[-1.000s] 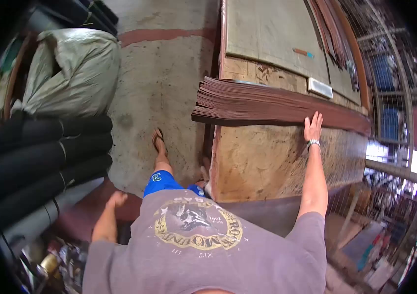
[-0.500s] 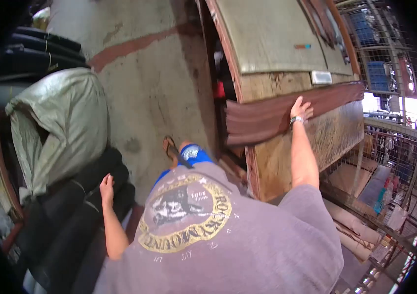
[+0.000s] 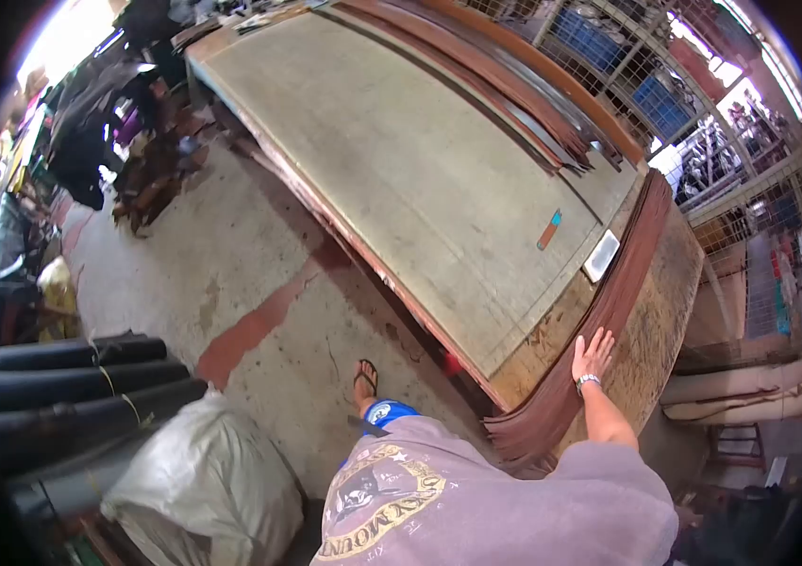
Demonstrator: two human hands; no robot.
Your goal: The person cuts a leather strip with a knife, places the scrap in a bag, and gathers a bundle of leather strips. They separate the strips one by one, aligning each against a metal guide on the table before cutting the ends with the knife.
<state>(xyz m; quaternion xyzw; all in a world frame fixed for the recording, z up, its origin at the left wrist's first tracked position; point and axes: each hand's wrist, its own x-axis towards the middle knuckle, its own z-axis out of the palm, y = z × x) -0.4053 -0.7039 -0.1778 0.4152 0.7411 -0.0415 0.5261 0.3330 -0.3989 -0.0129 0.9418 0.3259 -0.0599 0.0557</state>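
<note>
Right hand (image 3: 593,356), lower right of frame: laid flat w/ palm down and fingers spread wide on the stack of brown sheets (image 3: 609,311). Nothing is gripped; contact is by palm and fingers only. A bracelet is worn at the wrist. Left hand: not seen in frame.

The stack of brown sheets is draped along the near end of the tabletop (image 3: 420,179), running from lower centre up to the right edge of frame, w/ its layered ends fanned out at lower centre, just beside the person's shirt.

On the tabletop, near the stack: a white rectangular block (image 3: 601,256) and an orange-and-blue marker (image 3: 548,229), apart from each other. Long brown strips (image 3: 514,94) are laid along the far side, upper right. Black rolls (image 3: 71,377) and a pale sack (image 3: 212,491) lie on the floor, lower left.
</note>
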